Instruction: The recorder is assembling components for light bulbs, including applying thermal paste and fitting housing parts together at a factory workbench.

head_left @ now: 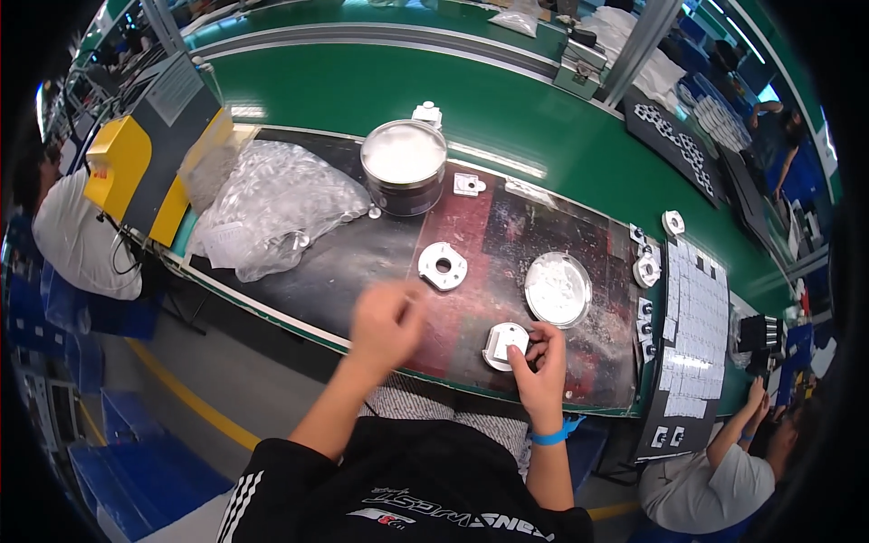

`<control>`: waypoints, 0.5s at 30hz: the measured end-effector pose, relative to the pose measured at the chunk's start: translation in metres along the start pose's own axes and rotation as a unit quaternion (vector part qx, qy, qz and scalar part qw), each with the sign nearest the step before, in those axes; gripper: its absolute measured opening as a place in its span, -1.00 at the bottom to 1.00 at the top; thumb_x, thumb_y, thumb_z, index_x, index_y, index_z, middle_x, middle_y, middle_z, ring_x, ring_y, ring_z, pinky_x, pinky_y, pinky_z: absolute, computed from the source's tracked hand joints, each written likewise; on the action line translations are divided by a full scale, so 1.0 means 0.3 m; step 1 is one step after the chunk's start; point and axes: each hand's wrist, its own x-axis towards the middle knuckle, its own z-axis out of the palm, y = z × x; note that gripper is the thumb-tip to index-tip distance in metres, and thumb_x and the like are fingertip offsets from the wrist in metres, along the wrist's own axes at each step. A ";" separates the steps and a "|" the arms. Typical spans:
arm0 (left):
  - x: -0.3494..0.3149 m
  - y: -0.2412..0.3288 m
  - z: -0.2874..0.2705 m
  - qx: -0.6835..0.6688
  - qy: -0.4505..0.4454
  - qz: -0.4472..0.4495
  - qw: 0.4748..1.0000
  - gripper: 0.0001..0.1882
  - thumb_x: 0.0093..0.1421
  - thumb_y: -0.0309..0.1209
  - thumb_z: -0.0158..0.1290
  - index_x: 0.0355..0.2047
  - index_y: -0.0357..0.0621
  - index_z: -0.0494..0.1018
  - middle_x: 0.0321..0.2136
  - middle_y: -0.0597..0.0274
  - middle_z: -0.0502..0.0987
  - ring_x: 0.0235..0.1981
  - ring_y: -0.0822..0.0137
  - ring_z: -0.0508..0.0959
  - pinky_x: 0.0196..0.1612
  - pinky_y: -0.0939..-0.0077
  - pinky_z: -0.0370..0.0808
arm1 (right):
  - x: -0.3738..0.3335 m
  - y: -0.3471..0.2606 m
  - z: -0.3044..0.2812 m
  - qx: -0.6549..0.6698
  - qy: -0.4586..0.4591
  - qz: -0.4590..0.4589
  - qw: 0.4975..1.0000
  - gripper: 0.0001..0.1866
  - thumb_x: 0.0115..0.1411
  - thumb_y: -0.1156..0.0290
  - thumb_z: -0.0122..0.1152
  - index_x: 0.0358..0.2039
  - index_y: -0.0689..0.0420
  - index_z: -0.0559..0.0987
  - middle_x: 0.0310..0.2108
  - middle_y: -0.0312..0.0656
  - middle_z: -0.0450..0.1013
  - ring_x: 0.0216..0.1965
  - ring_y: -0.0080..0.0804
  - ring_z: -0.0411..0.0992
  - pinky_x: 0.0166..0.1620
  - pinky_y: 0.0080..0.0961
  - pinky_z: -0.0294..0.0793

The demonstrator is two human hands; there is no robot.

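My right hand (542, 369), a blue band at its wrist, grips the right edge of a white plastic housing (500, 347) near the bench's front edge. Its thumb lies over the part and the other fingers curl beside it. My left hand (387, 323) hovers over the bench to the left, smeared by motion; its fingers look bent, but whether anything is in them cannot be made out. Just beyond it lies a round white part with a central hole (444, 266). Behind the right hand is a shallow round dish (558, 290) with whitish contents.
A large metal tin (404, 172) stands at the back, beside a clear bag of small parts (276, 204). A yellow and grey machine (154, 163) is at left. A small white part (468, 185) lies beyond. A dark board of white pieces (692, 335) is at right, near a co-worker.
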 end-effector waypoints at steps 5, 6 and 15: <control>0.213 -0.300 -0.150 0.233 0.073 -0.010 0.970 -0.68 0.25 -0.44 0.18 0.02 -0.18 0.52 -0.13 -0.03 0.59 -0.08 -0.11 0.53 0.02 0.06 0.48 | -0.001 -0.004 0.005 -0.008 0.002 -0.012 1.000 -0.41 0.13 0.48 0.49 0.15 0.23 0.45 -0.14 -0.19 0.34 -0.34 -0.52 0.28 -0.19 -0.53 0.40; 0.235 -0.331 -0.151 0.231 0.073 -0.006 0.970 -0.68 0.25 -0.44 0.18 0.02 -0.18 0.52 -0.13 -0.03 0.59 -0.08 -0.11 0.53 0.02 0.06 0.48 | -0.002 0.004 0.004 -0.008 0.006 -0.013 1.000 -0.41 0.13 0.48 0.49 0.15 0.23 0.45 -0.14 -0.19 0.34 -0.34 -0.52 0.28 -0.19 -0.53 0.40; 0.240 -0.316 -0.183 0.212 0.070 0.003 0.975 -0.88 0.25 -0.45 0.23 -0.22 -0.17 0.59 -0.31 0.06 0.64 -0.25 -0.05 0.55 -0.14 0.10 0.47 | -0.001 0.018 -0.003 -0.044 0.007 -0.040 0.998 -0.36 0.16 0.49 0.48 0.22 0.21 0.41 -0.11 -0.24 0.35 -0.32 -0.62 0.27 -0.25 -0.65 0.36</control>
